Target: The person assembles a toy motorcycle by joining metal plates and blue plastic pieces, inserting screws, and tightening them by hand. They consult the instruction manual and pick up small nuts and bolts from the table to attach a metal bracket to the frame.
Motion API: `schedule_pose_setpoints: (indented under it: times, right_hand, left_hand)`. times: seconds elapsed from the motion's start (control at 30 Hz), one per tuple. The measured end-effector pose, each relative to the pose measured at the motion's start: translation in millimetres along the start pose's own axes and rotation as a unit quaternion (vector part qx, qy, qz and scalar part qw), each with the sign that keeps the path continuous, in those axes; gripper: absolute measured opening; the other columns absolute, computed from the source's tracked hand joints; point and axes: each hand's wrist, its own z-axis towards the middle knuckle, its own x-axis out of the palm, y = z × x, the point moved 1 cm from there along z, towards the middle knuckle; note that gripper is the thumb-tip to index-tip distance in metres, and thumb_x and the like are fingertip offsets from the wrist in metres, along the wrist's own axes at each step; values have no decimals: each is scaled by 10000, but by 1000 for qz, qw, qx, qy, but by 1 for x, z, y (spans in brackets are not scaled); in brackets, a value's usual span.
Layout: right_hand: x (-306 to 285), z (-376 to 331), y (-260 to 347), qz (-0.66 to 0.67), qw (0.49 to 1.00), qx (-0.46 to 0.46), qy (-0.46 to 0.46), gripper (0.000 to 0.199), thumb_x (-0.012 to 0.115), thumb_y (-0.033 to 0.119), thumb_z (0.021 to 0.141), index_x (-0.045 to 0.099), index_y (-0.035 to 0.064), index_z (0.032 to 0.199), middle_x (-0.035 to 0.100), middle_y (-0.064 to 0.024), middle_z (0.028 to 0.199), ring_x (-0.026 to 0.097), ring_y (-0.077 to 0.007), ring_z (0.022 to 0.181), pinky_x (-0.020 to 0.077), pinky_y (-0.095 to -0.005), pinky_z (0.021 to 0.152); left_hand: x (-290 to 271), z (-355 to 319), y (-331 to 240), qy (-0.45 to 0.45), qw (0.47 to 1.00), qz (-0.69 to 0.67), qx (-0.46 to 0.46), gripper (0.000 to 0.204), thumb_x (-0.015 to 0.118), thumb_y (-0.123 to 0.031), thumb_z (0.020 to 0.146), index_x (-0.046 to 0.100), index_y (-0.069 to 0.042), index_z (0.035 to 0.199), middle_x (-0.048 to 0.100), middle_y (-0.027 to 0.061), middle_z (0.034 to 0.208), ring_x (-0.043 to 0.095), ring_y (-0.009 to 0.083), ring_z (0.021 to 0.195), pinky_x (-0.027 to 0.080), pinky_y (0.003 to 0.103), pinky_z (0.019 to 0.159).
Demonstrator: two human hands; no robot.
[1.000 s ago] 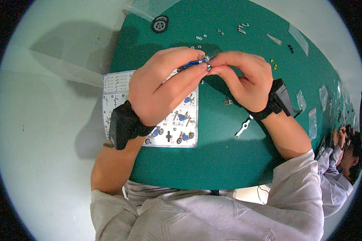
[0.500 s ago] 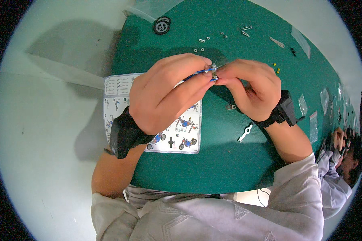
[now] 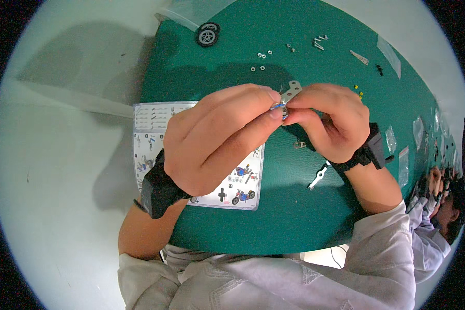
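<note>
Between the fingertips of both hands is a small model assembly with blue parts (image 3: 277, 106) and a silver perforated plate (image 3: 293, 90) sticking up away from me. My left hand (image 3: 217, 132) pinches the blue side, and its fingers cover most of that part. My right hand (image 3: 333, 116) has thumb and forefinger closed at the assembly's right side, just below the plate. What exactly the right fingertips grip is partly hidden. On the green table under my hands lie a small metal bracket (image 3: 299, 145) and a silver flat wrench (image 3: 319, 175).
A printed instruction sheet (image 3: 250, 178) lies under my left hand. Farther off are black wheels (image 3: 207, 36), nuts (image 3: 262, 55), screws (image 3: 319, 45), a perforated strip (image 3: 359, 57) and yellow pieces (image 3: 356, 87). Plastic bags (image 3: 403, 164) lie at right, near another person's hands (image 3: 435, 181).
The silver perforated plate now stands out above my fingertips, where before it was barely visible. Both hands have come slightly nearer to me and to the right.
</note>
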Motion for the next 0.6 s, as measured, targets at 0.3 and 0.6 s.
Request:
schedule_pose_setpoints:
  times: [0.3, 0.6]
  right_hand:
    - [4, -1, 0, -14, 999, -21, -27, 162, 783, 57, 849, 732, 59, 1003, 769, -93, 900, 740, -260, 736, 577, -347, 629]
    - [5, -4, -2, 17, 999, -15, -43, 158, 796, 69, 848, 728, 57, 990, 766, -93, 883, 740, -260, 729, 574, -341, 617]
  left_hand:
    - [2, -2, 3, 0, 1000, 9, 1, 421, 880, 33, 716, 729, -52, 1100, 686, 116, 1180, 709, 293, 1037, 604, 375, 873]
    - [3, -2, 0, -5, 1000, 10, -18, 417, 890, 30, 711, 718, -68, 1078, 689, 108, 1187, 710, 287, 1035, 603, 376, 869]
